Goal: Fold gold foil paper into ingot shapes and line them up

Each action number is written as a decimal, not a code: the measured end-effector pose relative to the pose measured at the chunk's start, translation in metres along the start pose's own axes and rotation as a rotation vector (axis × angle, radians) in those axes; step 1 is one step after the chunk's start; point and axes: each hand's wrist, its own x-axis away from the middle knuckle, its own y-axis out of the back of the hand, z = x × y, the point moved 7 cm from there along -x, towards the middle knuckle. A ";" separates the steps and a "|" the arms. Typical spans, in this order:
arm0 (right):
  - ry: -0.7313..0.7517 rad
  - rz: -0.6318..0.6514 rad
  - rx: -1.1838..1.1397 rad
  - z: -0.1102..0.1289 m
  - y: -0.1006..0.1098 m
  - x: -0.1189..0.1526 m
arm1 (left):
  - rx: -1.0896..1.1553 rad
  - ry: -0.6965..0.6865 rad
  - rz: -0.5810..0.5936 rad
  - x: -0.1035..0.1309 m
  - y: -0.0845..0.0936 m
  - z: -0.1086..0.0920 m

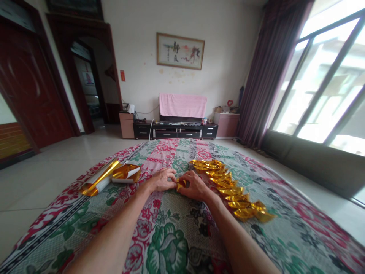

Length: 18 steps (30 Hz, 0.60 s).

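The person's left hand (163, 180) and right hand (196, 185) pinched a small gold foil piece (180, 184) between them, over the flowered cloth (167, 243). To its right ran a slanting row of folded gold pieces (229, 191) (crowded close together), while curled gold sheets (106, 176) lay to the left.

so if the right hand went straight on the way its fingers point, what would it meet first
The right hand already holds the gold foil piece; just past that, it would most likely meet the left hand, though depth is hard to judge from this view.
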 end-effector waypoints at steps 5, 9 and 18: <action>-0.006 -0.003 -0.015 0.000 0.001 0.001 | -0.030 0.015 -0.017 -0.002 -0.003 0.003; -0.015 -0.008 -0.022 -0.001 0.001 0.001 | -0.046 0.014 -0.033 -0.002 -0.003 0.002; -0.015 -0.005 -0.024 0.001 0.001 0.001 | -0.057 0.023 -0.023 -0.002 -0.001 -0.003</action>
